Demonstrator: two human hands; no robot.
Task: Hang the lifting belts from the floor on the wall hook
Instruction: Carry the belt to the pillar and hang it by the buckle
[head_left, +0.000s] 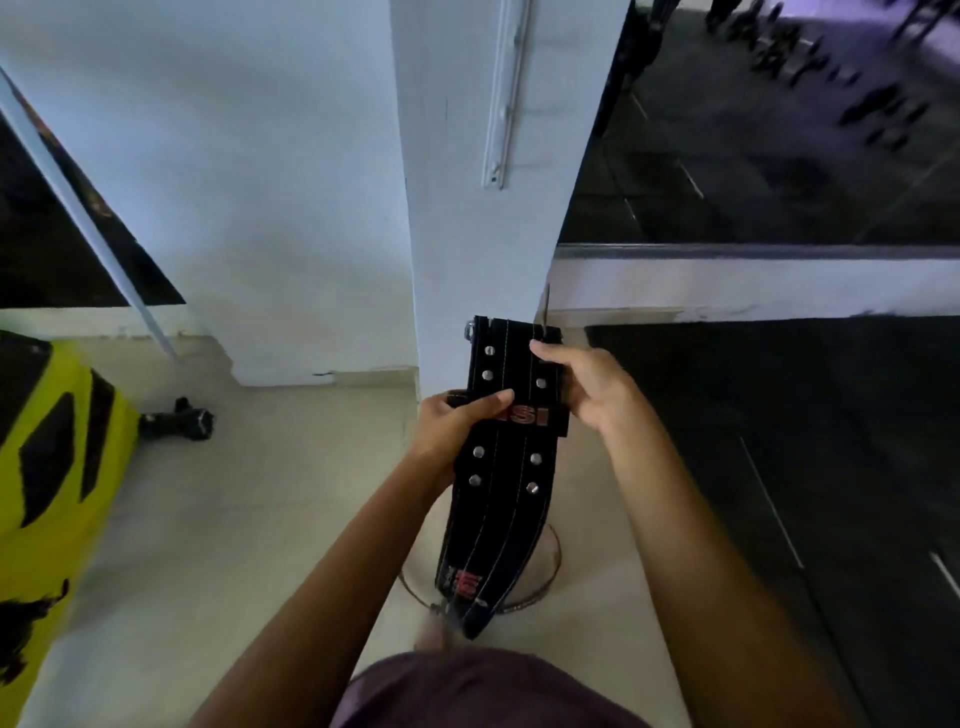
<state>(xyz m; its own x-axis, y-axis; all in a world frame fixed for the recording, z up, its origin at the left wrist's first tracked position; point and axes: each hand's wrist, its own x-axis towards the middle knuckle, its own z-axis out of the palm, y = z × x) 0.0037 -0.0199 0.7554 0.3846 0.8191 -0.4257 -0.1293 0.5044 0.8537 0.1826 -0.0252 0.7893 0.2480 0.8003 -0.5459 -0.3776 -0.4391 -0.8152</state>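
Note:
A wide black lifting belt (501, 499) with silver rivets, white stitching and red lettering hangs in front of me, buckle end up, against the foot of a white pillar (467, 208). My left hand (457, 431) grips its left edge at mid-height. My right hand (582, 384) holds its upper right edge near the buckle. A thin brown belt (540, 592) lies curled in a loop on the floor right under the black one. A white metal hook rail (506, 104) runs up the pillar above the belt.
A yellow and black machine (47, 467) stands at the left with a black foot (182, 418) on the beige floor. Black rubber matting (805, 493) covers the floor at the right. A mirror (779, 130) above a white ledge reflects gym equipment.

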